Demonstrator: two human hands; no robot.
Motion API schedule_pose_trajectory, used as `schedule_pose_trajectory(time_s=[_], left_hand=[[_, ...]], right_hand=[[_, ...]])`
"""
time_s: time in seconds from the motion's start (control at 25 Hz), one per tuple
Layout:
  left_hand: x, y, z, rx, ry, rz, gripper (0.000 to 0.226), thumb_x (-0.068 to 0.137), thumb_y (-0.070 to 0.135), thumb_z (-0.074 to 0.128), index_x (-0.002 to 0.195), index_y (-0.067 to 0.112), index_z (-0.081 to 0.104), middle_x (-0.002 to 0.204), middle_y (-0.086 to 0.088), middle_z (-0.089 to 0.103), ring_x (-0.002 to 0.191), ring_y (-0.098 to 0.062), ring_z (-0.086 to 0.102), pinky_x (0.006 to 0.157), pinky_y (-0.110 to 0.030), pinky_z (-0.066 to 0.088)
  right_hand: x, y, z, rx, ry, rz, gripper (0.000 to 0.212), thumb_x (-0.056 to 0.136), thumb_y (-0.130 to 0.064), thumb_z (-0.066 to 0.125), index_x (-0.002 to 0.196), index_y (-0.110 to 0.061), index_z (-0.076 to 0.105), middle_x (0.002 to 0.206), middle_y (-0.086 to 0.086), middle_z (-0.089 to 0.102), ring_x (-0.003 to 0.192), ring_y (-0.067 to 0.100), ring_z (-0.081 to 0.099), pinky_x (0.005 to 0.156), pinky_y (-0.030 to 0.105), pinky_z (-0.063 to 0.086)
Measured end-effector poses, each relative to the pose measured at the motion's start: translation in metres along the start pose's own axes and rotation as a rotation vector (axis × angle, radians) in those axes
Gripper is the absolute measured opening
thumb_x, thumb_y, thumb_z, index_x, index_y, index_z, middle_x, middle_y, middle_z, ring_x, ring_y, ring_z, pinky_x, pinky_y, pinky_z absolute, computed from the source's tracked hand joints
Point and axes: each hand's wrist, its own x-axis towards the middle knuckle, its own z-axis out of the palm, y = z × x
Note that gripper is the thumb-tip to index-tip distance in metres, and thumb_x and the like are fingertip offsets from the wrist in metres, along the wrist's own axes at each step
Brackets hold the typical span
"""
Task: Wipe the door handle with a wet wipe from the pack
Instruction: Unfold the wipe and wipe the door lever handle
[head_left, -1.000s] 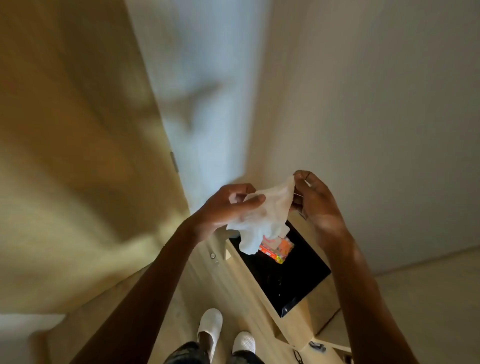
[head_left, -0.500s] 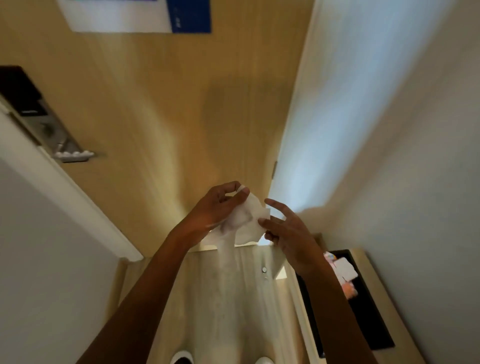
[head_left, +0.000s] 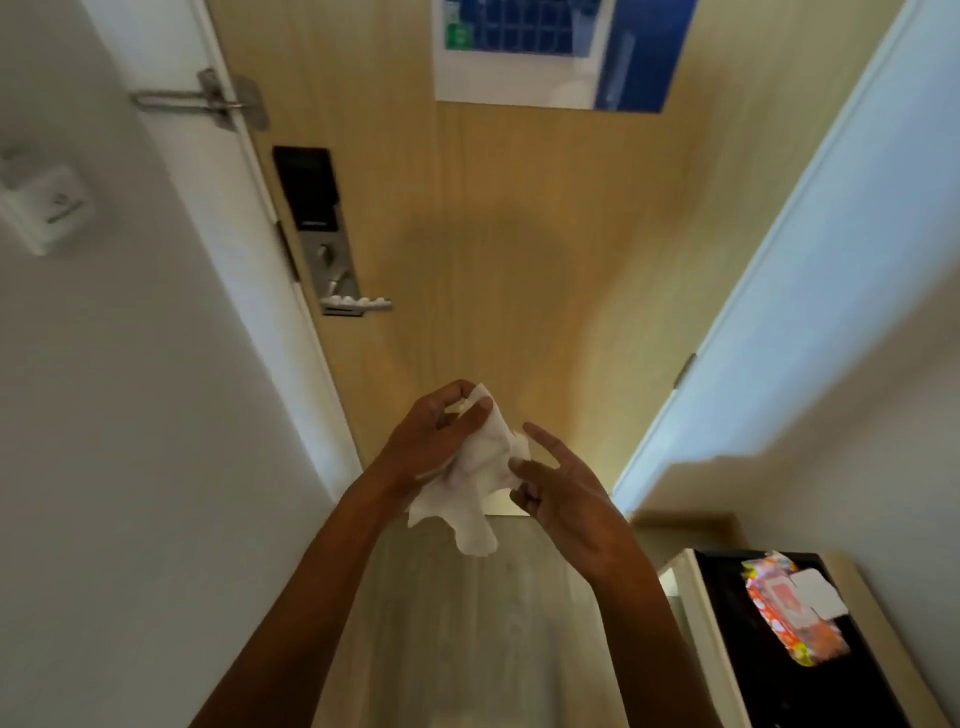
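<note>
A crumpled white wet wipe (head_left: 475, 483) hangs in front of me, pinched at its top by my left hand (head_left: 434, 439). My right hand (head_left: 563, 493) is beside it with fingers spread, its fingertips touching the wipe's right edge. The silver lever door handle (head_left: 356, 302) sticks out from the lock plate on the wooden door (head_left: 519, 234), up and to the left of both hands and well apart from them. The colourful wipe pack (head_left: 795, 608), its white flap open, lies on a black surface at the lower right.
A black card reader (head_left: 306, 187) sits above the handle, and a metal swing latch (head_left: 208, 101) is at the door frame's top left. A white wall switch (head_left: 44, 208) is on the left wall. A blue-and-white notice (head_left: 550, 52) hangs on the door. A white wall closes in the right side.
The view has swung left from the cabinet to face the door, bringing the handle into sight. My right hand has loosened from the wipe and its fingers have spread; my left hand keeps hold.
</note>
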Motion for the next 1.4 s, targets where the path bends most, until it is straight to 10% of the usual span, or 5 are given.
schedule_pose_trajectory(time_s=[0.28, 0.48, 0.96, 1.12, 1.4], left_hand=[[-0.037, -0.014, -0.065, -0.044, 0.195, -0.061, 0.023, 0.097, 0.036, 0.050, 0.108, 0.019, 0.059, 0.095, -0.002, 0.069, 0.090, -0.021, 0.069, 0.080, -0.039, 0.058], [-0.042, -0.015, -0.077, -0.144, 0.240, -0.106, 0.020, 0.096, 0.039, 0.049, 0.107, 0.023, 0.056, 0.099, -0.001, 0.064, 0.096, -0.024, 0.065, 0.089, -0.044, 0.053], [-0.019, -0.025, -0.075, 0.146, 0.573, -0.105, 0.043, 0.096, 0.041, 0.045, 0.123, 0.009, 0.054, 0.114, -0.013, 0.067, 0.094, -0.027, 0.067, 0.089, -0.040, 0.056], [-0.020, -0.028, -0.075, 0.225, 0.678, 0.029, 0.034, 0.097, 0.031, 0.046, 0.116, 0.006, 0.058, 0.098, -0.003, 0.063, 0.076, -0.010, 0.060, 0.070, -0.013, 0.050], [-0.017, -0.044, -0.081, -0.134, 0.777, 0.001, 0.065, 0.088, 0.065, 0.034, 0.065, 0.010, 0.060, 0.062, -0.010, 0.059, 0.065, -0.030, 0.064, 0.076, -0.045, 0.055]], right_hand=[[0.017, 0.017, 0.066, -0.019, 0.118, -0.021, 0.025, 0.092, -0.024, 0.058, 0.117, -0.018, 0.061, 0.091, 0.008, 0.066, 0.078, 0.017, 0.060, 0.072, 0.031, 0.047], [0.017, 0.036, 0.074, -0.259, -0.063, 0.014, 0.067, 0.069, -0.029, 0.084, 0.129, -0.028, 0.053, 0.092, 0.006, 0.067, 0.084, 0.022, 0.053, 0.082, 0.037, 0.042], [0.047, 0.006, 0.094, -0.342, -0.038, 0.011, 0.061, 0.070, -0.046, 0.074, 0.126, -0.030, 0.057, 0.126, 0.008, 0.061, 0.108, 0.026, 0.063, 0.092, 0.043, 0.052], [0.055, 0.003, 0.100, -0.378, -0.148, 0.038, 0.058, 0.067, -0.032, 0.079, 0.122, -0.029, 0.060, 0.115, 0.017, 0.066, 0.104, 0.036, 0.063, 0.091, 0.047, 0.053], [0.056, 0.007, 0.111, -0.420, -0.163, -0.045, 0.033, 0.085, -0.022, 0.066, 0.116, -0.031, 0.064, 0.105, 0.007, 0.070, 0.102, 0.032, 0.063, 0.092, 0.047, 0.053]])
